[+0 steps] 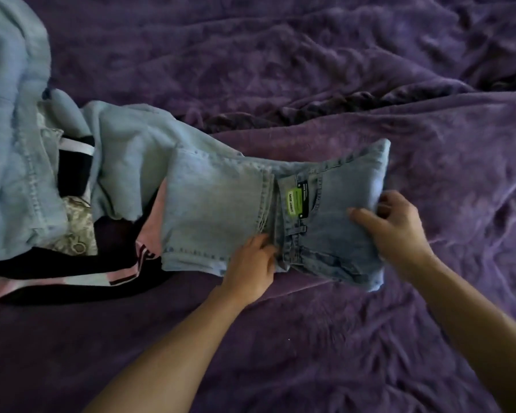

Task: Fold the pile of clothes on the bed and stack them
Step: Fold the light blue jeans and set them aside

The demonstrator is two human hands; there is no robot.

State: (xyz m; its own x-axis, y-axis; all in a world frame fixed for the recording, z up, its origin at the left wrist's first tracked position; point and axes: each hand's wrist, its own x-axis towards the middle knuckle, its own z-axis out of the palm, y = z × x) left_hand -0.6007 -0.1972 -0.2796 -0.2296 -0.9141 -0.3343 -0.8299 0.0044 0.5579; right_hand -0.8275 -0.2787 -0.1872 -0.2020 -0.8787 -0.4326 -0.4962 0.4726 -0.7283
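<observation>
Blue, soft cloth lies at the far left: a big light-blue top [15, 120] on the pile [72, 234] of clothes. Under it are a dark thing with pink and white stripes and a flowery bit. The pile sits at the left edge of the bed, on a purple blanket [355, 70].

Next come the jeans [218, 204]. They are light blue and folded over, and lie flat across the middle. Their left end rests on the pink part of the pile. Their near edge lies on the blanket. A green tag [294, 201] shows at the waist.

The left hand [251, 260] presses down on the jeans at the near edge, by the waist. Its fingers lie close together on the cloth.

The right hand [390, 228] holds the right edge of the jeans. Its thumb is on top, and its fingers curl round the fold, clamped on the denim.

Right of the jeans the rumpled blanket spreads wide. It also spreads behind them and in front, under both arms.
</observation>
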